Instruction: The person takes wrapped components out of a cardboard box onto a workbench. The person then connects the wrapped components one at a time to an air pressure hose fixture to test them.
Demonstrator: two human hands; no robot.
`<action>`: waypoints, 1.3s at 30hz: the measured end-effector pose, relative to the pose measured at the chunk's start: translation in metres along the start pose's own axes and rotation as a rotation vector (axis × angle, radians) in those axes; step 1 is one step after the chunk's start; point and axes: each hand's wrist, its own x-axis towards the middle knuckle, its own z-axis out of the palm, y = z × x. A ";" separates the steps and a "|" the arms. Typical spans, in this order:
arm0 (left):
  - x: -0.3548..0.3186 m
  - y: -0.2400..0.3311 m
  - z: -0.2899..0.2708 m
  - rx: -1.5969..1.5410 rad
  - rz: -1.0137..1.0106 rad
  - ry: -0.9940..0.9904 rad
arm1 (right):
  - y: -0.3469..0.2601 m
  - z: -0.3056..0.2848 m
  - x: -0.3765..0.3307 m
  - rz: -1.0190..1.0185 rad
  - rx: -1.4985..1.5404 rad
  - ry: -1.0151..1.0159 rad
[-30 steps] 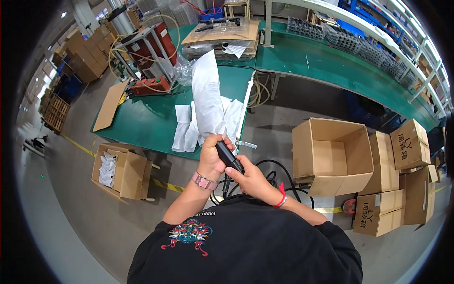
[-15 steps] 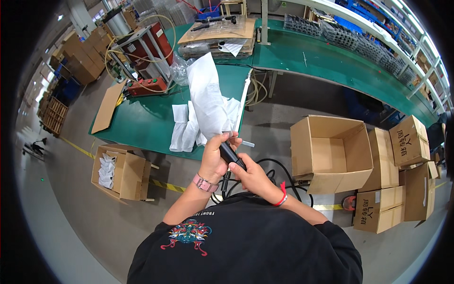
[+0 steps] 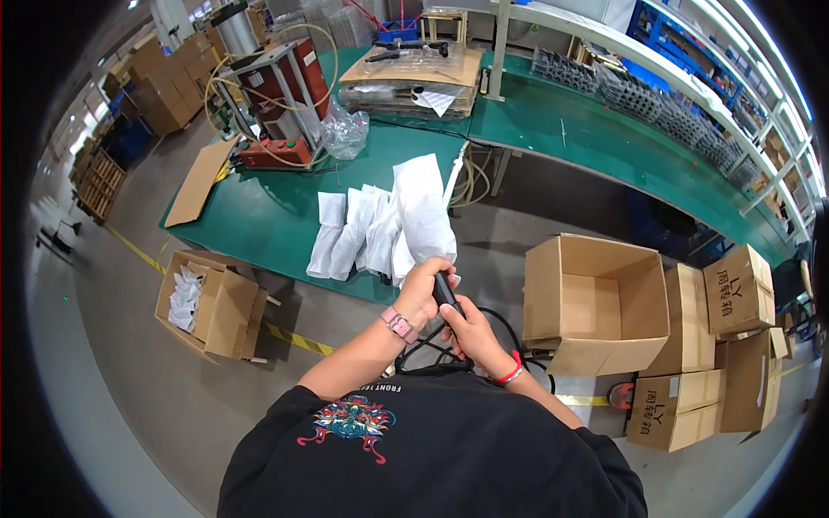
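Note:
My left hand (image 3: 419,293) is closed round the upper part of a black handle (image 3: 445,292), just below a white sleeve (image 3: 425,207) that covers the item's far end. Lower on the same handle, my right hand (image 3: 471,330) grips with its thumb on top. The sleeved end tilts up and away from me, over the right front of a green table (image 3: 268,216). Several similar white-wrapped items (image 3: 350,233) lie side by side on that table, left of the one I hold. A black cable (image 3: 419,347) loops below my hands; where it joins is hidden.
An open cardboard box (image 3: 596,302) stands to the right, beside stacked cartons (image 3: 678,406). A smaller box (image 3: 229,315) with white pieces sits at lower left. On the table are a red-based press (image 3: 276,154), a clear plastic bag (image 3: 345,131) and a cardboard stack (image 3: 414,86).
The white-sleeved item has moved right and come down toward me. Both hands have shifted right with it and remain on the black handle.

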 end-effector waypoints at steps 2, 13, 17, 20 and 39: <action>0.001 -0.002 0.006 0.007 -0.063 0.013 | 0.003 -0.003 0.000 0.010 0.021 0.049; 0.029 -0.019 0.013 -0.075 -0.012 0.020 | 0.006 -0.027 0.008 0.079 0.022 0.089; 0.034 -0.021 0.034 -0.229 0.179 0.048 | 0.021 -0.039 0.009 0.125 0.122 0.109; 0.037 -0.022 0.048 -0.345 0.357 0.104 | 0.030 -0.055 0.008 0.220 0.092 0.179; 0.074 0.103 0.017 -0.146 0.030 -0.360 | 0.078 -0.233 -0.023 0.047 1.047 0.302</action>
